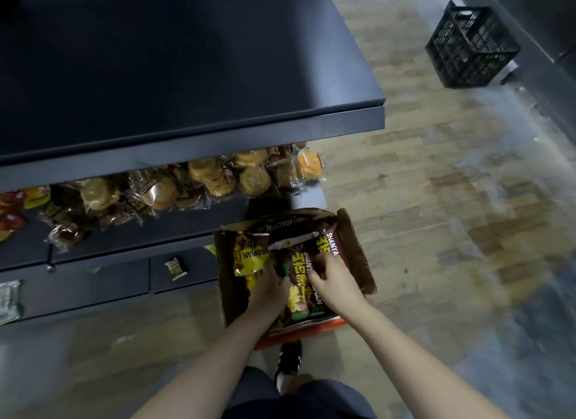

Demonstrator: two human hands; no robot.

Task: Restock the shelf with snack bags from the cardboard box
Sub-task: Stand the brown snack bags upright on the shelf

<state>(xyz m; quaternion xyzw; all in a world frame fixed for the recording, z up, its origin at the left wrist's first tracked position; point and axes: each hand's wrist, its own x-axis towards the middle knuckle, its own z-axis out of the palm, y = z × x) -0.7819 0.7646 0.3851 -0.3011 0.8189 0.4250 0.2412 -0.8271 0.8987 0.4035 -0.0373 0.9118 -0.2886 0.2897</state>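
Observation:
An open cardboard box [358,250] stands on the floor beside the dark shelf unit [218,138]. It is full of brown and yellow snack bags. Both my hands are down inside it. My left hand [269,289] grips the left side of an upright brown snack bag [297,273] with yellow lettering. My right hand [335,276] grips the same bag from the right, fingers curled over its edge. A yellow bag [249,258] lies to the left in the box.
The top shelf board is bare. The shelf below holds several clear-wrapped round pastries [215,177] and red packs at far left. A small packet [176,267] lies on a lower ledge. A black plastic crate [470,44] stands on the floor at upper right. My shoe [288,361] is beside the box.

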